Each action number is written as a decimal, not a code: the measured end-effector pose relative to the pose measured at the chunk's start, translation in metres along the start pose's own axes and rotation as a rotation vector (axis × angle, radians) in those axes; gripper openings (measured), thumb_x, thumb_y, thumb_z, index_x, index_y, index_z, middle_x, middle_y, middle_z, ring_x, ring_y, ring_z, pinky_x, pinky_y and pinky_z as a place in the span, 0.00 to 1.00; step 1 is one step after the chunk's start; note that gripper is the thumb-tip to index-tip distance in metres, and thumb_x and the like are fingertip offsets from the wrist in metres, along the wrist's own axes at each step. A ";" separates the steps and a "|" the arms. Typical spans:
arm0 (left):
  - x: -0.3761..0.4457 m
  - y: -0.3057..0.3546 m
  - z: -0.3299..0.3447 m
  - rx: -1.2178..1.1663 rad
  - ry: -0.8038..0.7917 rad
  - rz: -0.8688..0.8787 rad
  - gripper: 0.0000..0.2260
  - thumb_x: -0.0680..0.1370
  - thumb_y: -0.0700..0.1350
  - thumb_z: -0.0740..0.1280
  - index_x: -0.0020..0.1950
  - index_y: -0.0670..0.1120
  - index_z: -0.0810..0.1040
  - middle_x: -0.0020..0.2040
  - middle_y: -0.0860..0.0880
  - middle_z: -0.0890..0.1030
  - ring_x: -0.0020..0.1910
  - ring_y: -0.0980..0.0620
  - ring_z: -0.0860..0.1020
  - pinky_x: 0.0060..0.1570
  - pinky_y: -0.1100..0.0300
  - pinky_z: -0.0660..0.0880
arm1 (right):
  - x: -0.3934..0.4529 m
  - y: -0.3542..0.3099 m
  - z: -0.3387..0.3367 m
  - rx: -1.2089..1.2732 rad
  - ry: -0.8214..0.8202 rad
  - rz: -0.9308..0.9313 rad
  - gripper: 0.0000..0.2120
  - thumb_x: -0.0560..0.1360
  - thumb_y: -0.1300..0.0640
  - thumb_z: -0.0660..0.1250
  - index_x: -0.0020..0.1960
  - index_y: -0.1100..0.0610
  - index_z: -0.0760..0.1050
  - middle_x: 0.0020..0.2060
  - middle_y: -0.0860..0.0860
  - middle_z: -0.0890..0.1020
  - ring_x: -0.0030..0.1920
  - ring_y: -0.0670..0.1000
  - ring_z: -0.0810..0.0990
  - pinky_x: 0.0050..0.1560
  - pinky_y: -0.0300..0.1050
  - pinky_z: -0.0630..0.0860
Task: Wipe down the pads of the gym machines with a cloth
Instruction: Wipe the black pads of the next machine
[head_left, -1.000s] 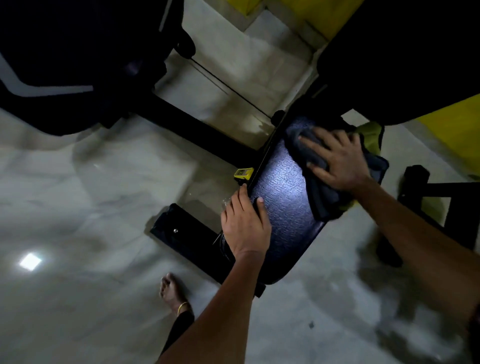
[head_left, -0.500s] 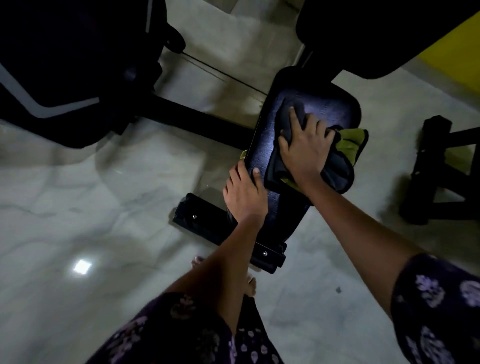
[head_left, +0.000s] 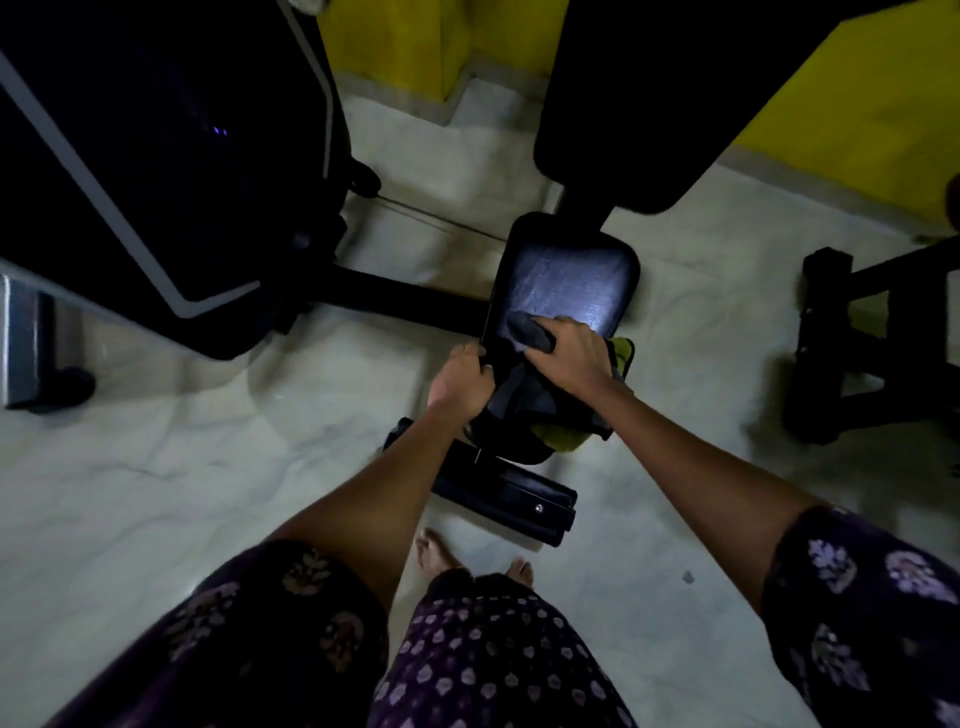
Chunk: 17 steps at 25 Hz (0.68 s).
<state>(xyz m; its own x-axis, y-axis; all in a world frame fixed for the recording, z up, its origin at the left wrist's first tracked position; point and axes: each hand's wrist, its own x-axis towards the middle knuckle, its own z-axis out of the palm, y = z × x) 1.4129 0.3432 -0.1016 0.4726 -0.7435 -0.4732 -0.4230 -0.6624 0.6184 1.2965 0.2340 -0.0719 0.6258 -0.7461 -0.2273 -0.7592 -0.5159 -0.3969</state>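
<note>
Down on the black seat pad, the right hand presses a bunched grey-and-green cloth against the pad's near half, fingers curled over the fabric. Meanwhile the left hand grips the pad's left edge, above the marble floor.

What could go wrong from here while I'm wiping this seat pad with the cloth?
The cloth is bunched under your right hand and hangs off the seat pad near edge, so it may slip off or wipe unevenly. Your bare feet stand close to the machine's black base bar, so a step forward could stub a toe. The far half of the pad is uncovered and may get missed.
</note>
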 end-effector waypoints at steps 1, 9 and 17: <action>-0.007 0.008 -0.011 0.016 0.019 0.049 0.15 0.79 0.40 0.60 0.65 0.39 0.70 0.64 0.39 0.71 0.61 0.40 0.73 0.59 0.53 0.69 | -0.004 -0.005 -0.010 0.033 0.007 -0.018 0.20 0.72 0.51 0.67 0.63 0.50 0.76 0.54 0.57 0.81 0.54 0.59 0.77 0.45 0.45 0.70; -0.066 0.060 -0.091 0.120 0.217 0.150 0.14 0.78 0.42 0.62 0.62 0.39 0.73 0.60 0.40 0.76 0.60 0.42 0.75 0.57 0.54 0.72 | -0.018 -0.048 -0.097 -0.001 0.072 -0.271 0.21 0.73 0.51 0.67 0.65 0.53 0.74 0.58 0.57 0.79 0.57 0.60 0.77 0.50 0.50 0.73; -0.176 0.079 -0.133 0.032 0.486 0.064 0.15 0.78 0.40 0.62 0.65 0.41 0.72 0.61 0.42 0.77 0.61 0.44 0.74 0.59 0.54 0.71 | -0.057 -0.116 -0.154 0.021 0.039 -0.661 0.21 0.72 0.51 0.66 0.65 0.52 0.75 0.55 0.57 0.80 0.55 0.59 0.78 0.47 0.45 0.71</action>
<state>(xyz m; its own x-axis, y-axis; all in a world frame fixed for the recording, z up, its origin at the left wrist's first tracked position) 1.3992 0.4338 0.1144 0.7477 -0.6589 -0.0825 -0.4831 -0.6250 0.6131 1.3216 0.2717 0.1241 0.9515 -0.2904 0.1021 -0.2138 -0.8621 -0.4595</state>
